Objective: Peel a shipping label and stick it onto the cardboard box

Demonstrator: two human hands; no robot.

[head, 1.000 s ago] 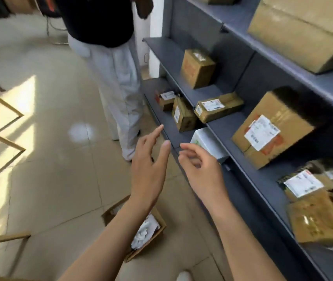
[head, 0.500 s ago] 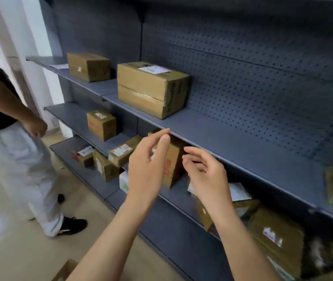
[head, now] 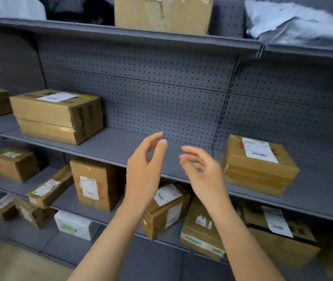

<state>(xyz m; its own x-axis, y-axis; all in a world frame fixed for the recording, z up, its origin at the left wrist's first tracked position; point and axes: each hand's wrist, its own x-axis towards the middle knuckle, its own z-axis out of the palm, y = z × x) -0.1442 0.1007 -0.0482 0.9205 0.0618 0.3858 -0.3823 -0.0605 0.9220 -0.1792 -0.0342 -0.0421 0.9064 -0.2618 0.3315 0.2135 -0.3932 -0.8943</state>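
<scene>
While both my hands hang loose and empty, left hand (head: 144, 171) curled with thumb near forefinger, right hand (head: 204, 175) slack, no loose label shows. Just right of my right fingers sits a box (head: 259, 169) on the shelf (head: 121, 147), already labelled on top. I judge it stiff and light; I'd grip its side faces. Half a second ago, lower shelves lay behind my hands; now this shelf does.
</scene>
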